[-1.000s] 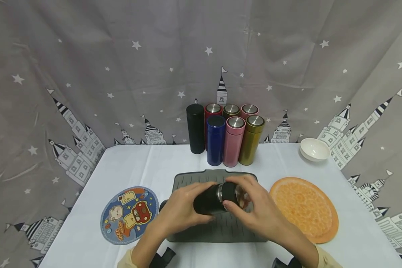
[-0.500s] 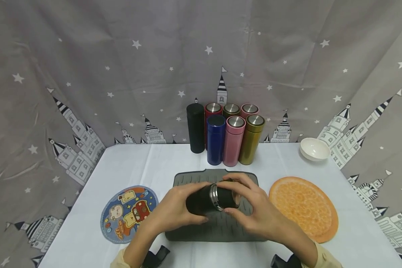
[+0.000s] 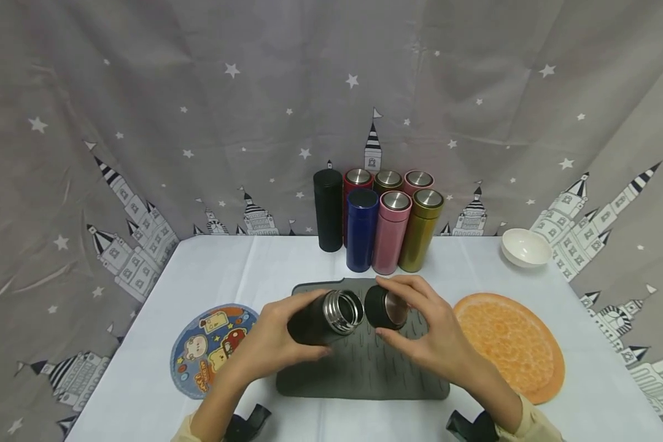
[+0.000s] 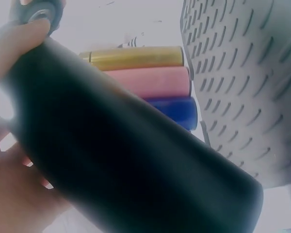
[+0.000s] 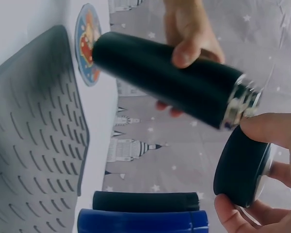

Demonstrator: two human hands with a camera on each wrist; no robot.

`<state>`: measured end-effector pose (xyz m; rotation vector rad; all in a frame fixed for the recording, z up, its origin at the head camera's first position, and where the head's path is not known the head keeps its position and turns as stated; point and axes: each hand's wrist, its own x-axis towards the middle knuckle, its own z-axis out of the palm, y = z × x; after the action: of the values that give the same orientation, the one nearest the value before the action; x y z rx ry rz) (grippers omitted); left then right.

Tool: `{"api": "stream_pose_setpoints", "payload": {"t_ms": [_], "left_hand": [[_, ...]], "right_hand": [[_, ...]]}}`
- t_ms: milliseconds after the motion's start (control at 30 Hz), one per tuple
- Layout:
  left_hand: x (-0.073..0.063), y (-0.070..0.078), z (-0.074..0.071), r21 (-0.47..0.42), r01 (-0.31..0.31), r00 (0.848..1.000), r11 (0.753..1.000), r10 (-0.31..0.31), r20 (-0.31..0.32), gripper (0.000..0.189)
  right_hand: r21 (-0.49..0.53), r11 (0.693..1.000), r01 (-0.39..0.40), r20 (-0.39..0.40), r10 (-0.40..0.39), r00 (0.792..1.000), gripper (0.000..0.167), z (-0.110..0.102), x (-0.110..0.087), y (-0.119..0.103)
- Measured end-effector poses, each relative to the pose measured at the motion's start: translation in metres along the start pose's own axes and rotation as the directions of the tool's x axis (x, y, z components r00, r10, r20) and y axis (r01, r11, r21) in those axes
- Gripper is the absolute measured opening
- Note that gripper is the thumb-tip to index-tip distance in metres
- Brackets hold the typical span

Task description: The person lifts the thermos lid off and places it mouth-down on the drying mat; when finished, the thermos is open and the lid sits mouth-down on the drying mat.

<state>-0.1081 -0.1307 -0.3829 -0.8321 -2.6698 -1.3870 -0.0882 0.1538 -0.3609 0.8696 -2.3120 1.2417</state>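
Note:
My left hand (image 3: 279,341) grips a black thermos bottle (image 5: 165,75) round its body, above the grey mat (image 3: 364,374). The bottle leans to the right, and its bare steel neck (image 3: 342,312) with a threaded mouth faces the lid. Between thumb and fingers, my right hand (image 3: 433,331) pinches the black lid (image 3: 379,307), whose steel top faces right. A small gap separates lid and mouth in the head view. The left wrist view is mostly filled by the bottle's dark side (image 4: 121,141).
Behind the mat stands a group of thermos bottles, among them a blue one (image 3: 361,233), a pink one (image 3: 389,236) and a gold one (image 3: 420,236). A cartoon placemat (image 3: 190,368) lies left, an orange round mat (image 3: 508,344) right. A white bowl (image 3: 527,248) sits at back right.
The lid has come off the bottle's neck, held in my right hand. My left hand has moved left with the bottle, and the steel mouth now shows.

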Motion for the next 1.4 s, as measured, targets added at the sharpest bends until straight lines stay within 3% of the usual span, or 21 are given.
{"api": "stream_pose_setpoints", "payload": {"t_ms": [200,467,800,1067,1400], "left_hand": [[-0.004,-0.002,-0.009,-0.044,-0.029,0.996,0.999,0.025,-0.086,0.087],[-0.007,-0.008,-0.025,-0.065,-0.104,0.975,0.992,0.089,-0.206,0.085],[-0.006,-0.023,-0.049,-0.035,-0.05,0.946,0.998,0.036,-0.321,0.084],[-0.012,-0.032,-0.06,0.009,0.011,0.924,1.0,-0.006,-0.383,0.085],[-0.01,-0.036,-0.074,0.035,0.003,0.899,0.999,0.013,-0.438,0.085]], "right_hand": [[-0.019,1.0,-0.025,0.025,0.025,0.999,0.074,0.007,0.003,0.012],[-0.042,0.999,-0.032,0.048,0.034,0.998,0.071,0.023,0.008,0.025],[-0.05,0.994,-0.097,0.117,0.102,0.988,0.07,0.05,0.014,0.043],[-0.07,0.991,-0.115,0.173,0.125,0.977,0.067,0.078,0.021,0.053],[-0.107,0.982,-0.153,0.209,0.172,0.963,0.067,0.115,0.03,0.069]]}}
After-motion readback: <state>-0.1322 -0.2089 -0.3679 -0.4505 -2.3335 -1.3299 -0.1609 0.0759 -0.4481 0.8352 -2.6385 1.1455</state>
